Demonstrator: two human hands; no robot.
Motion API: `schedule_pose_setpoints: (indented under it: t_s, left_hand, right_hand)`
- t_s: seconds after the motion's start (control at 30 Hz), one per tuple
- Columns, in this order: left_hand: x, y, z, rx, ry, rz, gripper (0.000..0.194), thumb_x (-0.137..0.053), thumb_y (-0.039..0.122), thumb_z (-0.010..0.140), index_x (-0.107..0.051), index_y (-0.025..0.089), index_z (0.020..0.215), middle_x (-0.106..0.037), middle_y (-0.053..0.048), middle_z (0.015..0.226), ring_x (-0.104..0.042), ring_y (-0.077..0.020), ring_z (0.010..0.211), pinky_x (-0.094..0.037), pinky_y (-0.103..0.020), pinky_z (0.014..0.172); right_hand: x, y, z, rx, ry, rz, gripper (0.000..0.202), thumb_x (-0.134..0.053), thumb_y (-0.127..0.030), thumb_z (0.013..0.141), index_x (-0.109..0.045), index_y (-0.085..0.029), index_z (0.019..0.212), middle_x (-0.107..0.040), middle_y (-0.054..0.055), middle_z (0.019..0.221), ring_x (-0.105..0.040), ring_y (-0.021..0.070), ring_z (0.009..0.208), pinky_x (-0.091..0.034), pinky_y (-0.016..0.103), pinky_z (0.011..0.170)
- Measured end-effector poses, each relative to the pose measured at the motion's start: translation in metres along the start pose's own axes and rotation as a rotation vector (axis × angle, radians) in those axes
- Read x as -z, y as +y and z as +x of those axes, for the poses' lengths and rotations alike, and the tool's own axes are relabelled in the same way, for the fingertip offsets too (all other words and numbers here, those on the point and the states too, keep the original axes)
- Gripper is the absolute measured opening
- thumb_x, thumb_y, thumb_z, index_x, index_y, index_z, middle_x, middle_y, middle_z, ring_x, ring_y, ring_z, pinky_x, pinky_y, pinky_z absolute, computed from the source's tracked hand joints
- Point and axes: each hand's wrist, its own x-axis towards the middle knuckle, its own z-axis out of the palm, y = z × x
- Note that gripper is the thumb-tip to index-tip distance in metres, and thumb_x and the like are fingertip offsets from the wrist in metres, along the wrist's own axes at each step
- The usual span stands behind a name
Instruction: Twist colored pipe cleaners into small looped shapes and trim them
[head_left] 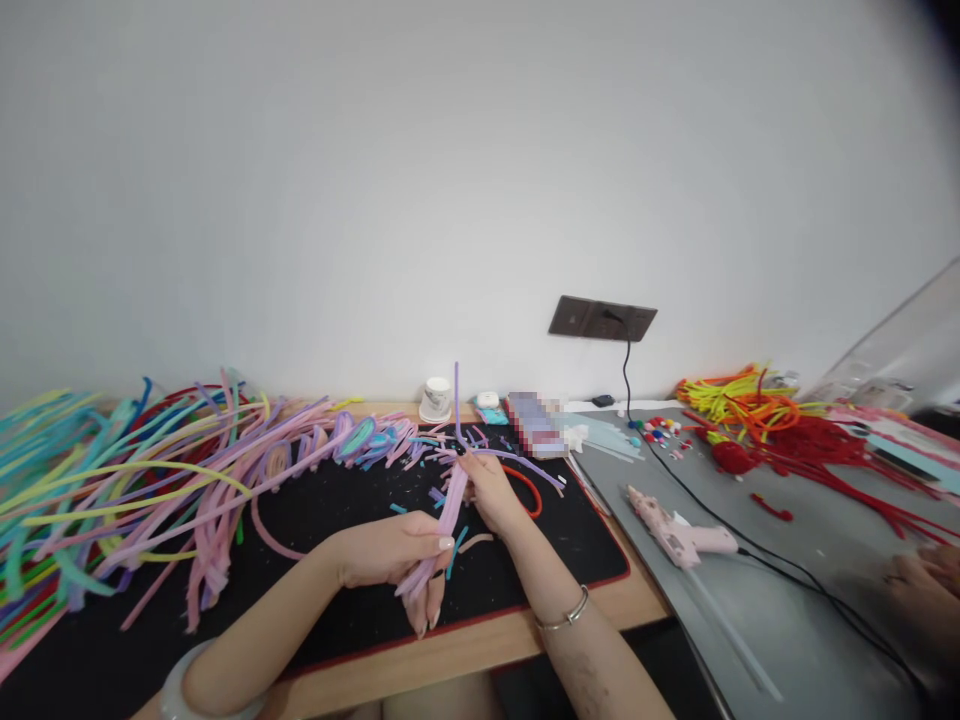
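Note:
Between my hands runs a bundle of lilac and pink pipe cleaners [451, 507], slanting over the black mat. My left hand [405, 550] closes on its lower end, thumb on top and fingers beneath. Higher up, my right hand [486, 490] grips the top of the bundle. From that grip a purple pipe cleaner [457, 400] sticks straight up, and another purple stem [525, 462] curves off to the right. Short cut pieces, some of them teal [452, 566], lie on the mat around my hands. My right fingers partly hide the upper end of the bundle.
Loose coloured pipe cleaners [150, 480] heap at the left, with coiled bundles [360, 438] behind. A white cup [435, 398] stands by the wall. At right are a pink glue gun [682, 530] with its cord, red pipe cleaners [817, 450] and another person's hand [926, 580].

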Motion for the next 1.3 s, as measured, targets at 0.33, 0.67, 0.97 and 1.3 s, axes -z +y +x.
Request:
schedule_pose_setpoints:
  t_s: [0.33,0.67,0.97,1.3]
  left_hand:
    - [0.007,-0.005,0.001,0.091,0.014,-0.042,0.045,-0.055,0.062,0.078,-0.047,0.018,0.073,-0.068,-0.003,0.054,-0.057,-0.015,0.035,-0.047,-0.027,0.046]
    - [0.01,0.001,-0.008,0.218,-0.101,0.106,0.041,-0.058,0.055,0.08,-0.063,0.015,0.074,-0.073,-0.012,0.076,-0.058,-0.0143,0.041,-0.04,-0.023,0.038]
    - [0.027,0.008,0.001,-0.26,0.64,0.006,0.041,-0.059,0.052,0.079,-0.068,0.013,0.085,-0.068,-0.006,0.08,-0.031,-0.0034,0.042,-0.02,-0.018,0.04]
    - [0.02,-0.002,0.01,-0.238,0.581,0.197,0.032,-0.063,0.043,0.077,-0.068,0.011,0.071,-0.069,-0.006,0.062,-0.036,-0.0049,0.037,-0.021,-0.02,0.041]
  right_hand:
    - [0.008,0.006,0.009,0.067,0.206,0.087,0.048,-0.062,-0.058,0.072,-0.034,-0.022,0.055,-0.026,-0.01,0.043,-0.018,0.0051,0.037,-0.014,0.023,0.04]
    - [0.026,-0.015,0.013,0.145,0.276,0.143,0.054,-0.065,-0.057,0.07,-0.027,-0.023,0.052,-0.018,-0.01,0.045,-0.014,0.0056,0.039,-0.012,0.024,0.042]
    - [0.007,0.003,0.003,-0.006,-0.066,-0.095,0.051,-0.059,-0.061,0.073,-0.035,-0.021,0.053,-0.028,-0.008,0.043,-0.02,0.0054,0.039,-0.015,0.023,0.042]
    - [-0.004,0.0,-0.002,0.038,-0.202,-0.269,0.037,-0.056,-0.048,0.082,-0.046,-0.018,0.062,-0.041,-0.006,0.05,-0.035,0.0074,0.044,-0.026,0.021,0.045]
